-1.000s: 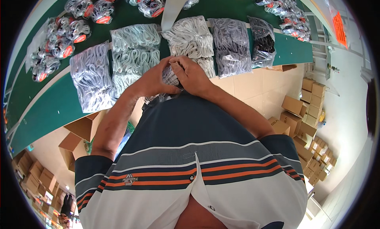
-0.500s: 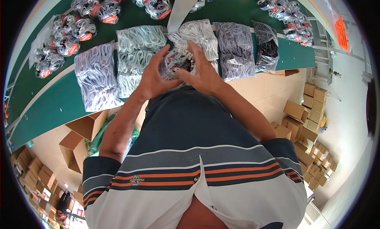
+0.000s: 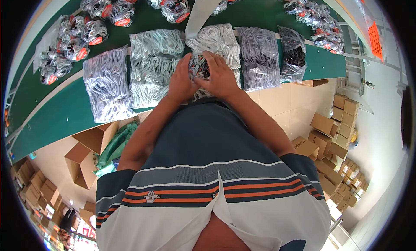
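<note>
Between my two hands is a bundle of coiled cables (image 3: 199,68), grey and white with dark and reddish bits, partly hidden by my fingers. My left hand (image 3: 180,81) curves round its left side, fingertips at its far edge. From the right, my right hand (image 3: 221,76) grips it with bent fingers, the thumb pointing toward the left hand. Underneath and just beyond it lies a bag of white cables (image 3: 221,37). Left of my hands are clear bags of pale cables (image 3: 149,69), and a bag of grey cables (image 3: 260,56) lies to the right.
Bundled coils with red-orange labels (image 3: 175,9) line the far side of the green table (image 3: 52,126). A grey upright strip (image 3: 198,12) stands behind my hands. A bag of black cables (image 3: 293,55) lies at right. Open cardboard boxes (image 3: 81,164) stand on the floor at both sides.
Both hands have drawn closer together and lowered slightly round the cable bundle. Their fingers are more closed, covering more of it.
</note>
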### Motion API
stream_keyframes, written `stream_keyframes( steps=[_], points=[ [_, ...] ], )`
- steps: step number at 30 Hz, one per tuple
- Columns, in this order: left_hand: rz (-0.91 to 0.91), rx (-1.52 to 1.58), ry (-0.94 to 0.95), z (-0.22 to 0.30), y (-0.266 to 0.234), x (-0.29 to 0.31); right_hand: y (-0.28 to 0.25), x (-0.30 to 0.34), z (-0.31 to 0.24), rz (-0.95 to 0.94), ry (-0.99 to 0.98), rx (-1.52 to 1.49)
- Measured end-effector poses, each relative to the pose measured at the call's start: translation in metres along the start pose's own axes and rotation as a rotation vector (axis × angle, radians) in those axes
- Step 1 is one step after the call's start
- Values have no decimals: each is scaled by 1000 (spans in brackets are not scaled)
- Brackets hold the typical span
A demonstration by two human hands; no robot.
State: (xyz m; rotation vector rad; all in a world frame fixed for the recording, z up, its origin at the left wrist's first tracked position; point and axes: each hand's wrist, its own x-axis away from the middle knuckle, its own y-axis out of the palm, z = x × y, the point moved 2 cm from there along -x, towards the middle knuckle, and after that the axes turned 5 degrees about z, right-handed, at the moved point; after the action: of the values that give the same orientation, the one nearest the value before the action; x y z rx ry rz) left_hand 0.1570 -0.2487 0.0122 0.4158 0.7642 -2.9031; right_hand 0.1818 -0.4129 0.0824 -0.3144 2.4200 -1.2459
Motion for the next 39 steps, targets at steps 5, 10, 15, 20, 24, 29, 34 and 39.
stream_keyframes(
  steps=[5,10,15,20,24,29,34,39],
  points=[
    [-111,-109,-22,-13,-6,-2,24,2,22,-51,16,16],
    [-338,75,-164,-11,-42,-18,21,8,24,16,-97,98],
    [-176,78,-229,-14,-27,-15,18,11,18,-102,-113,334],
    [-142,-197,-57,-25,-24,-9,31,14,8,-223,-135,437],
    [-262,-403,-43,-44,-16,-13,35,10,8,-169,-149,265],
    [-310,-369,-216,-29,-9,-16,38,-11,8,-235,-259,242],
    [-303,-248,-224,19,-13,-31,40,-11,34,-99,-171,65],
    [-489,-559,-407,40,7,-57,40,-12,47,-37,-182,29]
  ],
)
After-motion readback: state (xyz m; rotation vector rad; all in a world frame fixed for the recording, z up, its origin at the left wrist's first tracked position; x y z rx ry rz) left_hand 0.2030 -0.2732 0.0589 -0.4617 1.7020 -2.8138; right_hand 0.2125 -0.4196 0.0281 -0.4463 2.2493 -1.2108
